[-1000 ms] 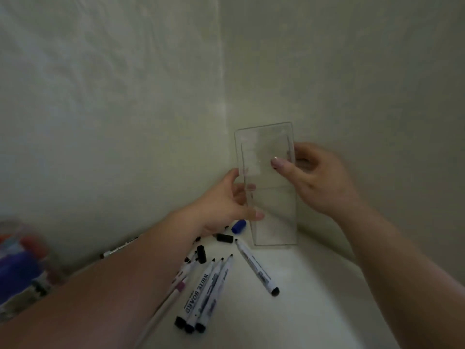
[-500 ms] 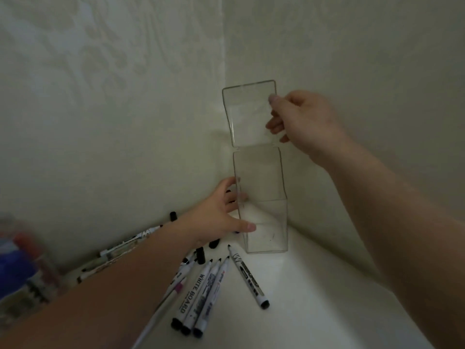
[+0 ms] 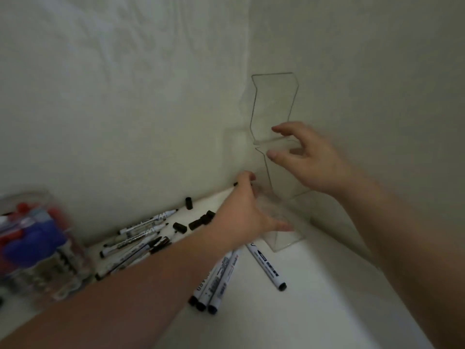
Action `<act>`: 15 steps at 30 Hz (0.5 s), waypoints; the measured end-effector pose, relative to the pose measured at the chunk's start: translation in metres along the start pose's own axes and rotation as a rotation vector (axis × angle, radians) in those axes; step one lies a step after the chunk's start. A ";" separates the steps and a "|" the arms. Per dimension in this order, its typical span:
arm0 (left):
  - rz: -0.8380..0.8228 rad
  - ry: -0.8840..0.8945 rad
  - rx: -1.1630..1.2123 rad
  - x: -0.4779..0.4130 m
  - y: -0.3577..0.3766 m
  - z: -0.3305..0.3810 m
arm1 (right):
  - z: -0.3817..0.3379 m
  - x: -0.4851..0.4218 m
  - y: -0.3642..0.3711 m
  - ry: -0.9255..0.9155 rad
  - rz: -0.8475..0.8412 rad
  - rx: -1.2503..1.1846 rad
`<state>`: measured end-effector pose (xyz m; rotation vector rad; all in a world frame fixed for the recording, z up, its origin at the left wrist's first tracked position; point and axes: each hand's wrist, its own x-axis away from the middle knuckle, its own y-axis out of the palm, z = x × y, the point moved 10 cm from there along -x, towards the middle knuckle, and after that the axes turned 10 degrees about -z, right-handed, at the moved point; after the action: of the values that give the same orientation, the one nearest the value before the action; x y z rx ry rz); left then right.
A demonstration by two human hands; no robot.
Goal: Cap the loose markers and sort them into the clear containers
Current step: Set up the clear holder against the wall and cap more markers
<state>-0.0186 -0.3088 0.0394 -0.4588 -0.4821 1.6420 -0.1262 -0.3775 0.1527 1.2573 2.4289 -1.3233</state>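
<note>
White table [image 3: 314,311] meets two pale walls at its far corner. There the left hand [image 3: 246,210] grips the clear box [image 3: 286,238] low down, thumb across its front. The right hand [image 3: 314,159] is half open at the box's rim, fingers spread; contact unclear. Its lid [image 3: 273,104] stands upright above. Loose markers [image 3: 216,280] and caps [image 3: 198,222] lie around the left arm, and a blurred tub [image 3: 37,243] stands at the left edge.

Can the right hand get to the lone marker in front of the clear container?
Probably yes: the lone marker lies uncovered, nothing across it, and the right hand hovers above with its fingers apparently empty.
</note>
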 end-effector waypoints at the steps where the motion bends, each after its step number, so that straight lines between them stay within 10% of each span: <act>1: 0.037 -0.004 0.007 0.003 0.005 0.002 | -0.002 0.001 0.001 -0.034 0.010 0.042; 10: -0.021 0.057 -0.041 0.034 0.027 0.014 | -0.003 0.023 0.007 -0.052 0.009 0.483; 15: 0.261 -0.005 -0.115 0.073 -0.080 -0.017 | -0.012 0.035 0.001 -0.022 0.092 0.488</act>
<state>0.0477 -0.2265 0.0680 -0.6244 -0.5396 1.8724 -0.1452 -0.3469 0.1437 1.4164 2.0684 -1.9642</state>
